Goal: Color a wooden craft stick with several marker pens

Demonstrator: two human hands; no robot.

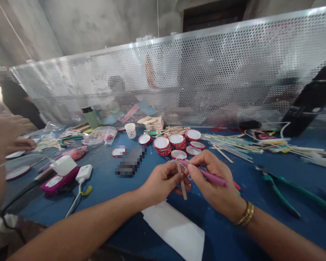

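Note:
Near the middle of the blue table, my left hand (163,182) pinches a flat wooden stick (184,190) that slants downward between thumb and fingers. My right hand (213,181) grips a purple pen-like tool (213,177), its tip meeting the upper part of the stick. A gold watch or bracelet (246,214) circles the right wrist. Just beyond both hands stand several round red-rimmed pieces with white tops (162,143), some of them stacked. White paper (176,228) lies below the hands. My fingers partly hide some small thing behind the stick.
Green-handled pliers (282,192) lie at the right, beside thin sticks (230,145). A blurred dark phone-like object (132,162), a paper cup (130,131) and a purple power strip (58,181) with white chargers are at the left. A perforated metal screen (163,79) crosses the back. Another person's hand (20,145) reaches in at left.

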